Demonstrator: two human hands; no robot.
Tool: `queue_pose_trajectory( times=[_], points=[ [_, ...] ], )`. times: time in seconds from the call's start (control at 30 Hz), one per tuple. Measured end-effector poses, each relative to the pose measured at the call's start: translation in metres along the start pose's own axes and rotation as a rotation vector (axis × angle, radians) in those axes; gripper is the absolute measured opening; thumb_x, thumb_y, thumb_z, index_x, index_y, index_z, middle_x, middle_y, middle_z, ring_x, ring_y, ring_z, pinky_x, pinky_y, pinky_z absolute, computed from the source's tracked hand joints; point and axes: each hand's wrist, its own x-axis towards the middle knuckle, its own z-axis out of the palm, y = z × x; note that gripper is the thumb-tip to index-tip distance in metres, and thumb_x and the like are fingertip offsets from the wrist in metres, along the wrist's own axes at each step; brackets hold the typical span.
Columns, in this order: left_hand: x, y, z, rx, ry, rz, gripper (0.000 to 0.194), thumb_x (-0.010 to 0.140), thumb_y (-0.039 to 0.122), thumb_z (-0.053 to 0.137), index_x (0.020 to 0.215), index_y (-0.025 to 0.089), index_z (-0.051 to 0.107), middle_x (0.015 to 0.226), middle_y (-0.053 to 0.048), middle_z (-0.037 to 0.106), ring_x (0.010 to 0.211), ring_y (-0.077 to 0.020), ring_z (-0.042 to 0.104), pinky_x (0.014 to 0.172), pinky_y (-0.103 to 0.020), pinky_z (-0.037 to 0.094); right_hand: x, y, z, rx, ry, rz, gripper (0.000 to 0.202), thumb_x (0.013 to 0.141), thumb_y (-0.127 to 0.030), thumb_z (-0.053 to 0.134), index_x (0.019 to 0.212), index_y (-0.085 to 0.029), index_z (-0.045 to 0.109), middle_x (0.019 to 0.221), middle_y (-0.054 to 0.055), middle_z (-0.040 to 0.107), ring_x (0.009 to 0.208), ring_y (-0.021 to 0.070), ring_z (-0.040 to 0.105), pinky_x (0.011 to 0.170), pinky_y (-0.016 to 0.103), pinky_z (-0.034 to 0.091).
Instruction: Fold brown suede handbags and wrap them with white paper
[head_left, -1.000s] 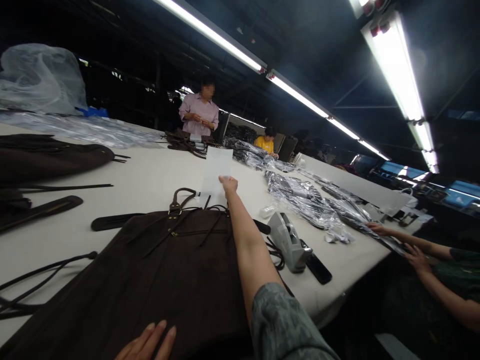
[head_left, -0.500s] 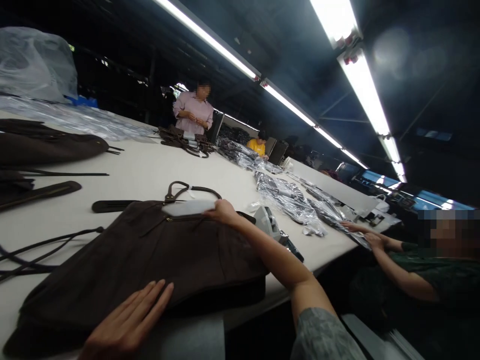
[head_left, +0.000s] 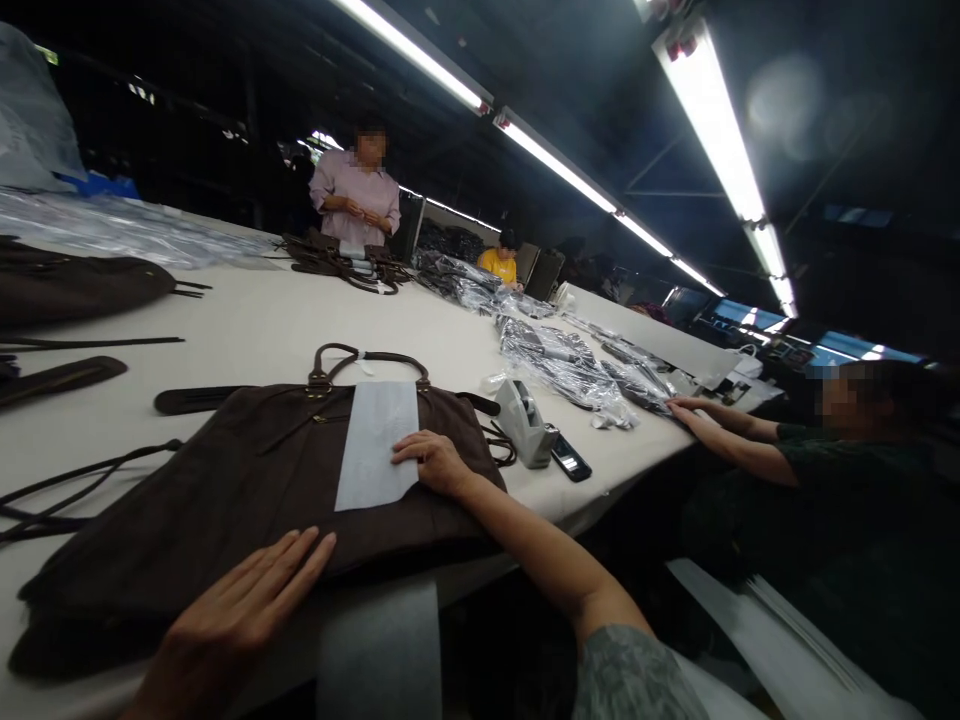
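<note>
Touching the white sheet (head_left: 373, 425) at its right side with the loosely spread right hand (head_left: 442, 465), the nearer one, and resting the flat, open left hand (head_left: 240, 605) on the brown bag (head_left: 247, 470) beneath, sheet-length running from handle (head_left: 396, 357) toward body.

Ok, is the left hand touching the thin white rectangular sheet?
No, the left hand lies on the dark brown bag, while the right hand touches the sheet.
</note>
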Motion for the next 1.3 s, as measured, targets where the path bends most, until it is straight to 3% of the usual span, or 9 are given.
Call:
queue_pose_trajectory(
  times=[0.13, 0.37, 0.57, 0.67, 0.73, 0.8, 1.03, 1.17, 1.3],
  points=[
    [-0.004, 0.004, -0.002, -0.117, -0.051, -0.078, 0.063, 0.093, 0.012, 0.031, 0.154, 0.027, 0.028, 0.146, -0.004, 0.054, 0.128, -0.0202, 0.056, 0.125, -0.033, 0.020, -0.008, 0.002, 0.012, 0.101, -0.013, -0.035, 0.036, 0.076, -0.007, 0.069, 0.103, -0.029, 0.077, 0.121, 0.002, 0.072, 0.121, 0.0166, 0.063, 0.120, 0.039, 0.027],
    [0.006, -0.007, -0.023, -0.193, -0.156, -0.004, 0.064, 0.092, 0.013, 0.034, 0.154, 0.029, 0.029, 0.144, -0.001, 0.055, 0.126, -0.0173, 0.058, 0.117, -0.029, 0.031, -0.012, 0.008, 0.008, 0.535, -0.051, 0.046, 0.043, 0.070, 0.006, 0.056, 0.094, -0.020, 0.080, 0.112, 0.004, 0.075, 0.116, 0.0182, 0.066, 0.110, 0.031, 0.044],
    [0.040, -0.025, -0.045, -0.245, -0.254, -0.008, 0.054, 0.096, 0.058, 0.038, 0.142, 0.033, 0.049, 0.131, 0.001, 0.065, 0.106, -0.0189, 0.068, 0.086, -0.029, 0.054, -0.019, 0.005, -0.007, 0.518, -0.192, -0.010, 0.040, 0.073, 0.002, 0.058, 0.100, -0.019, 0.079, 0.120, 0.005, 0.071, 0.125, 0.0209, 0.061, 0.115, 0.034, 0.039],
    [0.081, -0.039, -0.047, -0.377, -0.508, -0.055, 0.052, 0.097, 0.062, 0.032, 0.108, 0.030, 0.071, 0.097, 0.005, 0.076, 0.076, -0.0141, 0.072, 0.062, -0.023, 0.052, -0.023, -0.003, -0.009, 0.440, -0.209, -0.011, 0.041, 0.076, 0.001, 0.059, 0.102, -0.023, 0.079, 0.126, 0.003, 0.068, 0.128, 0.0205, 0.058, 0.116, 0.034, 0.038],
    [0.113, -0.047, -0.040, -0.381, -0.796, -0.096, 0.055, 0.100, 0.055, 0.028, 0.087, 0.024, 0.072, 0.070, 0.003, 0.072, 0.058, -0.0140, 0.067, 0.051, -0.021, 0.042, -0.025, -0.006, -0.009, 0.415, -0.194, -0.002, 0.039, 0.078, 0.000, 0.060, 0.101, -0.024, 0.079, 0.126, 0.003, 0.068, 0.129, 0.0205, 0.057, 0.115, 0.035, 0.039],
    [0.140, -0.050, -0.027, -0.292, -0.890, -0.082, 0.058, 0.102, 0.047, 0.025, 0.079, 0.017, 0.069, 0.059, 0.000, 0.065, 0.050, -0.0150, 0.060, 0.047, -0.022, 0.032, -0.028, -0.008, -0.008, 0.412, -0.176, 0.006, 0.037, 0.078, 0.000, 0.060, 0.100, -0.023, 0.079, 0.125, 0.004, 0.068, 0.128, 0.0206, 0.058, 0.114, 0.034, 0.040],
    [0.170, -0.031, 0.041, -0.228, -0.725, -0.036, 0.047, 0.100, 0.041, 0.030, 0.084, 0.014, 0.065, 0.061, -0.007, 0.063, 0.056, -0.0176, 0.060, 0.052, -0.026, 0.033, -0.036, -0.011, -0.009, 0.418, -0.146, 0.002, 0.046, 0.078, 0.004, 0.056, 0.101, -0.029, 0.079, 0.125, -0.002, 0.069, 0.130, 0.0172, 0.056, 0.115, 0.031, 0.039],
    [0.156, -0.024, 0.061, -0.303, -0.568, -0.086, 0.050, 0.101, 0.042, 0.024, 0.105, 0.012, 0.065, 0.108, -0.015, 0.069, 0.104, -0.0238, 0.065, 0.086, -0.034, 0.050, -0.040, -0.015, -0.007, 0.389, -0.135, -0.027, 0.045, 0.080, 0.002, 0.055, 0.100, -0.030, 0.079, 0.129, -0.006, 0.067, 0.130, 0.0163, 0.056, 0.118, 0.031, 0.034],
    [0.134, -0.032, 0.082, -0.487, -0.477, -0.064, 0.057, 0.100, 0.049, 0.029, 0.143, 0.015, 0.045, 0.155, -0.013, 0.040, 0.147, -0.0245, 0.031, 0.120, -0.043, 0.029, -0.042, -0.015, -0.001, 0.365, -0.140, 0.022, 0.042, 0.080, 0.001, 0.055, 0.100, -0.027, 0.079, 0.128, -0.003, 0.068, 0.131, 0.0156, 0.055, 0.119, 0.031, 0.032]
  ],
)
